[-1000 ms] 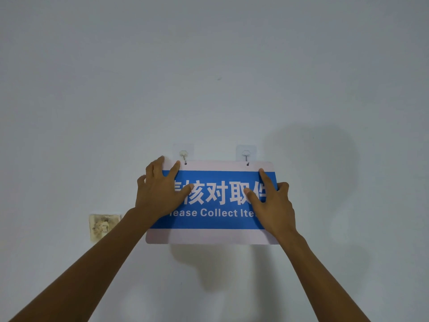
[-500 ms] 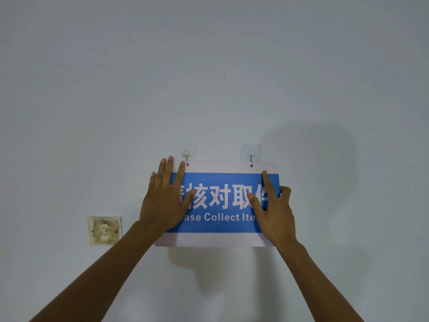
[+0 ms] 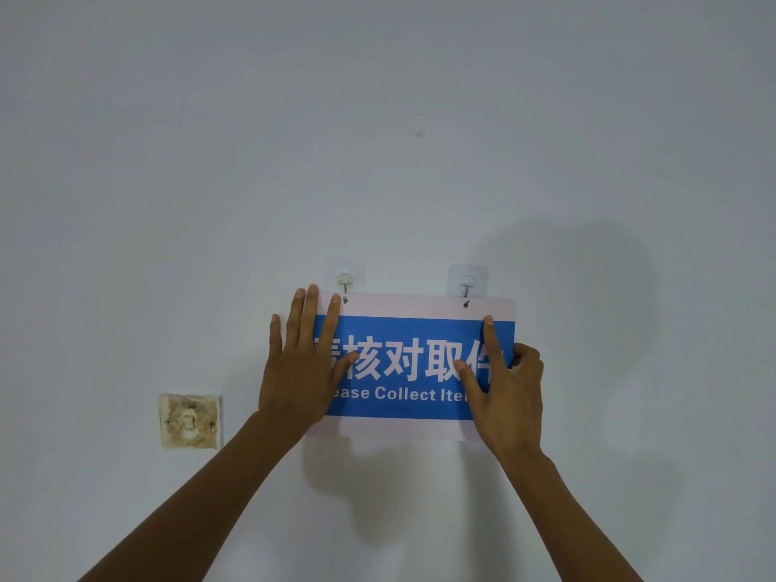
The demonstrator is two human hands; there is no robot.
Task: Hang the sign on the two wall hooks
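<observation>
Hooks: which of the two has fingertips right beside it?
The left hook; the left hand reaches almost to it, while the right hook stands clear.

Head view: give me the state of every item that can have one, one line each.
Sign: flat against the wall, roughly level, both top holes at the hooks.
Left hook: stem reaches the sign's left hole.
Right hook: stem reaches the sign's right hole.
Left hand: open, pressed flat on the sign.
Right hand: gripping the sign's right edge.
Switch plate: stained, on the wall.
</observation>
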